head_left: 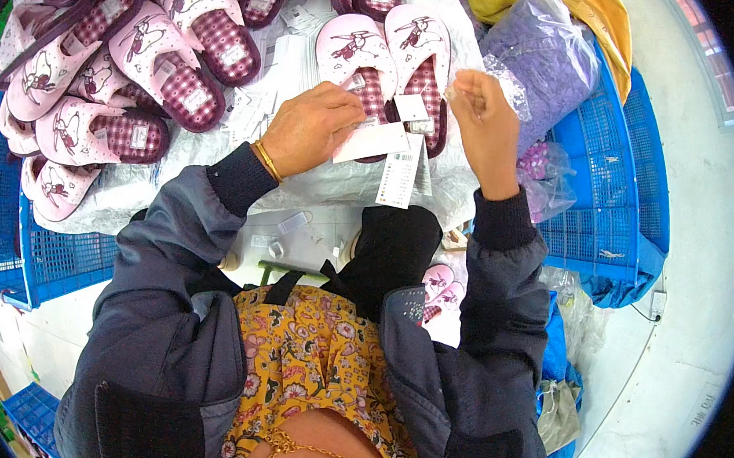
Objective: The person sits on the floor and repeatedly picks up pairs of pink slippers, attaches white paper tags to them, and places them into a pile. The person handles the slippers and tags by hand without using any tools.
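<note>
A pair of pink slippers [356,49] with plum checked insoles lies side by side in front of me, toes pointing away. My left hand [310,128], with a gold bangle at the wrist, reaches over the left slipper's heel. Its fingers are closed on the edge of a white card [373,144]. Beside that card lie a small white tag [411,108] over the slippers' openings and a printed label strip [399,172] hanging toward me. My right hand [488,130] is raised just right of the right slipper, fingertips pinched together. What they pinch is too small to make out.
Many matching slippers [167,60] are heaped on the left. Loose white tags [290,63] lie on the plastic-covered work surface [309,190]. Blue crates [603,163] stand on both sides; the right one carries a clear bag of purple items [543,56] and yellow cloth [612,23].
</note>
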Action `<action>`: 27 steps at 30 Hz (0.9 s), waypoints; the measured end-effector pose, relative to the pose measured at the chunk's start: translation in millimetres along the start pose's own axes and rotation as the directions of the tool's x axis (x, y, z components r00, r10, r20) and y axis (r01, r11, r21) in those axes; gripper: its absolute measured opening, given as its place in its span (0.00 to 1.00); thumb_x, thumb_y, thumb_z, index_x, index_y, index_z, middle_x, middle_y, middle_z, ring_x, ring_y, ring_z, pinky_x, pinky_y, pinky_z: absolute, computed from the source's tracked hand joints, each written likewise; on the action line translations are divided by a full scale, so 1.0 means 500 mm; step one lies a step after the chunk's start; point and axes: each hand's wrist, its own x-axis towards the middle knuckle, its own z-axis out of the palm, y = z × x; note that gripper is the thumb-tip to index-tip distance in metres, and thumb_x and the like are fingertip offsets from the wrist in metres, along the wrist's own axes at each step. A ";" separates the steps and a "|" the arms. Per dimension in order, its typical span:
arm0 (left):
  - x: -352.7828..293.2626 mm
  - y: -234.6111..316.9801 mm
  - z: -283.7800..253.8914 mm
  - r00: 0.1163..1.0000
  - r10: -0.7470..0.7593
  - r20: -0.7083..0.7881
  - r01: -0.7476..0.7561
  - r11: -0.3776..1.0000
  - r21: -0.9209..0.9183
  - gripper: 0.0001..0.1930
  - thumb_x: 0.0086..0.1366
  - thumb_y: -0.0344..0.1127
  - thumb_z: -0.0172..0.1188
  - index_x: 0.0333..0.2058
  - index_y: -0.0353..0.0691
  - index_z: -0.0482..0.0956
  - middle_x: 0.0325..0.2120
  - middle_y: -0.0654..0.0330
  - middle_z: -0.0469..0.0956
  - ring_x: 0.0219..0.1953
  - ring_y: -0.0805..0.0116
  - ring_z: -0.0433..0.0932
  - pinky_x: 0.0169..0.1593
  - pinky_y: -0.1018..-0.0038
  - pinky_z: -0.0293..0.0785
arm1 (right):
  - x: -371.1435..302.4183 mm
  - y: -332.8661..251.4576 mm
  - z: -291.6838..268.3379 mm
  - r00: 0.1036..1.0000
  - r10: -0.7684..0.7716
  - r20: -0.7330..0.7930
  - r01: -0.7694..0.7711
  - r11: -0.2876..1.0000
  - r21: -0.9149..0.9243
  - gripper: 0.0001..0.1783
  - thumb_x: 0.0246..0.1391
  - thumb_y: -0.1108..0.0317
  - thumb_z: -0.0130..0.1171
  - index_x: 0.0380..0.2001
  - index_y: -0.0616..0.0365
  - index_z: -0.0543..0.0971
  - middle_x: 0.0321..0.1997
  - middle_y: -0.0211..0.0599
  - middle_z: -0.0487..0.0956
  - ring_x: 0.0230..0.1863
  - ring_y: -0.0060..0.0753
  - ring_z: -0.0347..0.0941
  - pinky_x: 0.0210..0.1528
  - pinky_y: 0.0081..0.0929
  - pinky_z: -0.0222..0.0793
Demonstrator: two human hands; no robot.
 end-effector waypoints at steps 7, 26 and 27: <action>-0.015 0.006 0.004 0.999 -0.013 -0.040 0.012 1.000 -0.017 0.10 0.54 0.27 0.62 0.37 0.37 0.81 0.39 0.59 0.79 0.44 0.59 0.77 0.48 0.68 0.75 | 0.078 -0.059 0.082 0.968 -0.023 0.249 0.133 0.891 -0.434 0.33 0.48 0.54 0.66 0.55 0.56 0.71 0.30 0.45 0.82 0.35 0.49 0.80 0.34 0.41 0.73; -0.091 0.020 -0.026 0.968 -0.123 -0.221 0.096 0.987 -0.130 0.11 0.56 0.26 0.60 0.40 0.38 0.80 0.42 0.55 0.79 0.46 0.54 0.76 0.49 0.65 0.74 | 0.114 -0.032 0.142 0.974 0.039 0.224 0.111 0.779 -0.618 0.16 0.46 0.53 0.62 0.34 0.51 0.81 0.32 0.47 0.82 0.37 0.53 0.79 0.41 0.47 0.74; -0.095 0.019 -0.035 0.964 -0.136 -0.228 0.108 0.985 -0.131 0.11 0.57 0.26 0.60 0.40 0.38 0.80 0.42 0.55 0.79 0.46 0.54 0.76 0.49 0.65 0.73 | 0.117 -0.035 0.133 0.979 0.054 0.196 0.079 0.789 -0.609 0.16 0.46 0.53 0.62 0.34 0.51 0.81 0.32 0.48 0.82 0.37 0.53 0.79 0.41 0.47 0.74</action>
